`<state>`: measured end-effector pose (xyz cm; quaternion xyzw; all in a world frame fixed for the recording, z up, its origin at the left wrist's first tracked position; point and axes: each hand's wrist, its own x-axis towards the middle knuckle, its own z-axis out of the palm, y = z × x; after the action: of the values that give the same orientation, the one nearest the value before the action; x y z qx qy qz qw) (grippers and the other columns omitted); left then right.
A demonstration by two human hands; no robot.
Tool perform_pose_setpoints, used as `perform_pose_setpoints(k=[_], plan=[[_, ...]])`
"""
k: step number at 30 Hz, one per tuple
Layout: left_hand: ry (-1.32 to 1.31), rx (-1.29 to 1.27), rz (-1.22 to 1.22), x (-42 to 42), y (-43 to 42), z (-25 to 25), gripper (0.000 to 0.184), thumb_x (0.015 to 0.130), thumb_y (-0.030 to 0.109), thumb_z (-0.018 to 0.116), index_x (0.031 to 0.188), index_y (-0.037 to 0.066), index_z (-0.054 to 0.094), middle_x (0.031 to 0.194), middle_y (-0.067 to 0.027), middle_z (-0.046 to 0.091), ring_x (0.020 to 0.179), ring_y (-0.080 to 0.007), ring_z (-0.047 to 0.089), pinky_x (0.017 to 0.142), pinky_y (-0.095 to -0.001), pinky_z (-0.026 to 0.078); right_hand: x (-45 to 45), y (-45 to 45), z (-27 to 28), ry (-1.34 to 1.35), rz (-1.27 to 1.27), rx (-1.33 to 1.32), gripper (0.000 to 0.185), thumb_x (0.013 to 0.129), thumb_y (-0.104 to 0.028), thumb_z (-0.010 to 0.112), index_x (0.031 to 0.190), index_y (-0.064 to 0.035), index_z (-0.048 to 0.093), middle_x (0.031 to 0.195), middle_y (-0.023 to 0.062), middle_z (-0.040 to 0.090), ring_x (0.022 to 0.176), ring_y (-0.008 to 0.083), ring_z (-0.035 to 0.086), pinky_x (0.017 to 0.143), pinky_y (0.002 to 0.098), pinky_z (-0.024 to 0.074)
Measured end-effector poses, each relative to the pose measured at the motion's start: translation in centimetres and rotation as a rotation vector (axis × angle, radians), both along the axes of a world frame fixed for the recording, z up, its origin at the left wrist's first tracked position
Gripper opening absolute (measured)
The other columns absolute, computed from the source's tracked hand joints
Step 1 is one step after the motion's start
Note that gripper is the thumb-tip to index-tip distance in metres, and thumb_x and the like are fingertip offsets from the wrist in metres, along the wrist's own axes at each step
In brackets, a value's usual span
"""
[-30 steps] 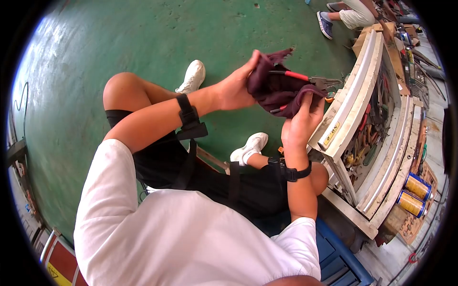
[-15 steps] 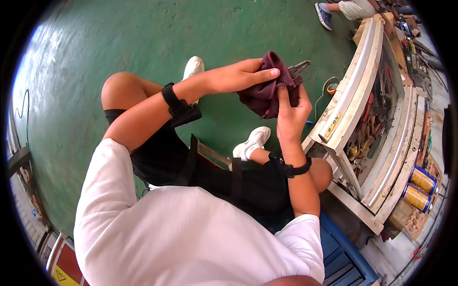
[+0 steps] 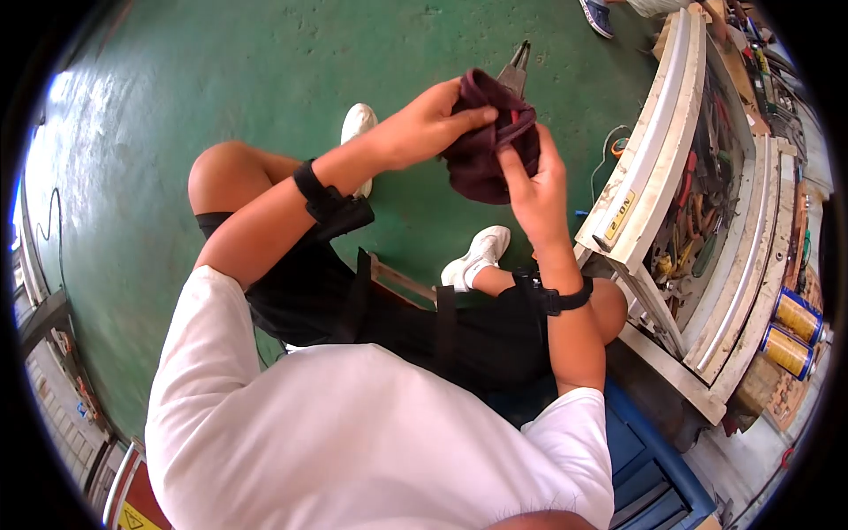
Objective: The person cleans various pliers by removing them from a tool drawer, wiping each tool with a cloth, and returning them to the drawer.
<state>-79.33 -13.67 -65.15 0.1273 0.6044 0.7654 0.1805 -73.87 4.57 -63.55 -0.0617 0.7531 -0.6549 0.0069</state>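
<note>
In front of me a dark maroon cloth (image 3: 477,168) is bunched around a pair of pliers (image 3: 512,78). Their long, narrow metal jaws stick out of the top of the cloth, tips slightly apart, and a bit of red handle shows between the folds. My left hand (image 3: 433,126) grips the cloth from the left, thumb across its front. On the right side, my right hand (image 3: 541,196) pinches the cloth against the pliers, its thumb in front and the fingers behind. Most of the handles are hidden by the fabric.
To my right stands a worn white metal cabinet (image 3: 649,150) with many hand tools inside. Two blue-and-yellow cans (image 3: 786,351) lie beyond it. A roll of tape (image 3: 621,147) is on the green floor (image 3: 265,71). Another person's shoe (image 3: 597,17) shows at the top right.
The pliers have turned from pointing right to pointing up and away, with more of the jaws showing. Both hands and the cloth have shifted slightly up and to the left.
</note>
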Motion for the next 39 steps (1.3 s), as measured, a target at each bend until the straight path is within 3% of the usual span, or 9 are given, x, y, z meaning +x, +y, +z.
perform_pose_setpoints(k=[4,6,10,12,19,21,24,34,39], plan=[[-0.036,0.044,-0.286,-0.5,-0.3,-0.4,0.033,0.098,0.015,0.062,0.124,-0.003,0.055,0.113,-0.0056,0.066,0.099,-0.0098,0.06,0.089,-0.0274,0.051,0.1,0.3,0.7,0.096,-0.138,0.294,0.023,0.095,-0.018,0.063,0.108,0.0011,0.063,0.076,0.0104,0.065,0.076,0.0143,0.063,0.071,0.0304,0.051],[-0.07,0.095,-0.178,0.0,0.4,0.1,0.029,0.1,0.022,0.06,0.114,-0.003,0.061,0.099,-0.0021,0.067,0.087,-0.0067,0.058,0.078,-0.0261,0.052,0.0,0.3,0.9,0.121,-0.224,0.307,0.023,0.097,-0.019,0.06,0.107,0.0014,0.062,0.077,0.0098,0.064,0.072,0.0132,0.058,0.069,0.0294,0.0493],[-0.063,-0.178,-0.104,-0.1,0.9,1.1,0.036,0.102,0.033,0.056,0.101,-0.001,0.066,0.081,0.0028,0.062,0.074,-0.0046,0.052,0.064,-0.0243,0.047,0.1,0.3,-0.3,0.054,-0.157,0.03,0.024,0.102,-0.018,0.052,0.113,0.0016,0.059,0.094,0.0067,0.064,0.085,0.0106,0.053,0.079,0.0274,0.0466],[-0.083,-0.108,0.124,0.3,1.6,0.5,0.05,0.104,0.044,0.047,0.076,0.006,0.062,0.058,0.0119,0.044,0.053,-0.0002,0.034,0.046,-0.0241,0.026,0.4,-0.4,0.0,-0.015,-0.106,-0.122,0.024,0.102,-0.016,0.051,0.119,0.0016,0.056,0.104,0.0051,0.063,0.094,0.0105,0.053,0.085,0.026,0.0448],[-0.591,0.226,0.139,0.7,1.3,2.5,0.035,0.102,0.036,0.05,0.103,0.003,0.062,0.085,0.003,0.057,0.074,-0.0054,0.047,0.065,-0.025,0.042,-0.1,0.6,-1.2,0.02,-0.145,-0.136,0.021,0.098,-0.011,0.06,0.114,0.0014,0.057,0.101,0.0033,0.063,0.091,0.0087,0.055,0.083,0.0241,0.0459],[-0.206,-0.174,-0.346,0.2,-0.8,1.9,0.028,0.099,0.021,0.053,0.119,0.001,0.058,0.104,0.0006,0.056,0.092,-0.0073,0.048,0.081,-0.0268,0.043,0.1,0.9,-1.2,0.067,-0.206,-0.057,0.019,0.097,-0.012,0.062,0.109,0.0014,0.058,0.098,0.0028,0.063,0.088,0.0082,0.056,0.08,0.0238,0.0466],[-0.087,-0.145,-0.472,0.1,-0.7,1.5,0.028,0.099,0.017,0.056,0.121,-0.001,0.056,0.109,0.0007,0.054,0.098,-0.0065,0.046,0.083,-0.0262,0.042,0.2,1.1,-1.1,0.089,-0.264,0.103,0.014,0.096,-0.012,0.062,0.099,0.0011,0.059,0.094,0.0016,0.063,0.081,0.0074,0.056,0.075,0.0232,0.0469],[0.173,-0.31,-0.128,-0.6,0.0,1.2,0.033,0.101,0.03,0.057,0.093,-0.002,0.059,0.065,-0.0022,0.049,0.063,-0.0081,0.039,0.054,-0.0322,0.038,-0.1,-0.4,-0.5,-0.078,-0.213,-0.392,0.013,0.097,-0.011,0.06,0.104,-0.001,0.058,0.093,-0.0007,0.06,0.088,0.0059,0.053,0.082,0.0214,0.0441],[0.274,-0.649,-0.111,0.3,0.7,1.9,0.028,0.1,0.028,0.056,0.095,0.0,0.06,0.07,-0.0191,0.06,0.053,-0.0359,0.045,0.051,-0.0412,0.04,-0.1,-0.1,-1.7,-0.02,-0.307,-0.122,0.016,0.095,-0.014,0.062,0.093,0.0013,0.062,0.081,-0.0024,0.061,0.074,0.0045,0.051,0.066,0.0218,0.044]])
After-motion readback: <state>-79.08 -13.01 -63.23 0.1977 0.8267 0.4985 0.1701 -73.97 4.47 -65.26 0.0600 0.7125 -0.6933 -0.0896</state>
